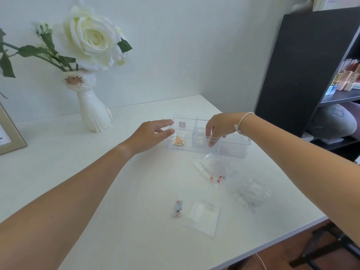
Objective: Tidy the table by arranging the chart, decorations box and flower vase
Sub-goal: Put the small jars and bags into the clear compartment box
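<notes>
A clear plastic decorations box (233, 148) with several compartments sits on the white table (78, 152), toward the far right. My left hand (152, 133) is at its left end, fingers apart and touching the rim. My right hand (220, 126) reaches over the box, with fingers down on its front wall. A white cat-shaped flower vase (93, 112) holding a big white rose stands at the back left. The framed chart (9, 137) shows only partly at the left edge.
Three small clear bags of decorations lie in front of the box: one (216, 172) close to it, one (251, 193) to the right, one (196, 213) nearest me. A black shelf unit (303, 75) stands right of the table. The table's edge runs along the lower right.
</notes>
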`<move>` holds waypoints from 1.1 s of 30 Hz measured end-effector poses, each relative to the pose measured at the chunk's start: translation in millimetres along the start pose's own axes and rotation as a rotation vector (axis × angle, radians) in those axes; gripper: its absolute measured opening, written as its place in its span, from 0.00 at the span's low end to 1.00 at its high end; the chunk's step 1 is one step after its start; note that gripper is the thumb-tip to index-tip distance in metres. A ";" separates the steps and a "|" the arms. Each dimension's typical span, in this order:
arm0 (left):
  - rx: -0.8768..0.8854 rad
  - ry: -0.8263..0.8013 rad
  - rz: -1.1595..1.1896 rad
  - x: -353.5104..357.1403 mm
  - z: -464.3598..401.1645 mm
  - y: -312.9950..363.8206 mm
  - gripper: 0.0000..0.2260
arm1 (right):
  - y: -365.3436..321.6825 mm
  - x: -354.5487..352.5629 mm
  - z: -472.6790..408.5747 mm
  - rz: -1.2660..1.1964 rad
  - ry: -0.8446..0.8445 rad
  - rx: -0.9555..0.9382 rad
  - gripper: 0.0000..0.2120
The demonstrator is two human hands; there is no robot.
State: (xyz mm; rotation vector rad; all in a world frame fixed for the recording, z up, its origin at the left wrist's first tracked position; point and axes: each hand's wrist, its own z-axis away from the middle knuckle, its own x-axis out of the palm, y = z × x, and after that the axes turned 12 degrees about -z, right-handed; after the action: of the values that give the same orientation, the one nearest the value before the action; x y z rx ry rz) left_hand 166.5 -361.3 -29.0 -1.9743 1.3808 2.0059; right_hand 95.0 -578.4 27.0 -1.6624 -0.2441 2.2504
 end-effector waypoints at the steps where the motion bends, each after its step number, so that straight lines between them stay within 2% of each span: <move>1: -0.001 0.001 0.000 -0.3 0.3 0.1 0.18 | 0.6 0.2 -0.1 -0.011 0.003 -0.003 0.18; 5: -0.002 0.009 -0.005 -0.3 1.3 0.5 0.17 | 4.4 0.0 2.9 -0.091 0.052 -0.030 0.17; 17: -0.005 0.047 -0.015 -1.2 15.9 6.4 0.14 | 35.3 -1.6 50.4 -0.321 0.386 -0.213 0.10; 21: 0.016 0.086 0.004 -1.7 28.7 12.1 0.13 | 48.0 7.1 77.6 -0.352 0.433 -0.245 0.04; 24: 0.023 0.117 -0.003 -1.6 40.9 15.9 0.13 | 59.1 18.2 99.1 -0.354 0.410 -0.230 0.04; 26: 0.027 0.140 -0.009 -1.4 49.8 18.5 0.13 | 65.4 26.7 111.0 -0.334 0.333 -0.172 0.05; 29: 0.049 0.132 -0.004 1.7 63.6 24.7 0.11 | 68.9 41.8 122.5 -0.282 0.149 -0.035 0.15; 33: 0.080 -0.049 -0.014 6.4 81.8 39.9 0.08 | 66.1 58.8 127.4 -0.208 0.032 0.061 0.24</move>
State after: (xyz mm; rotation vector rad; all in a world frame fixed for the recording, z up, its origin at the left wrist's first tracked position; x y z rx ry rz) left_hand 77.2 -342.8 -26.6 -1.8844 1.4090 1.9465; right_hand -52.4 -611.3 -8.6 -1.5637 -0.3216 2.0564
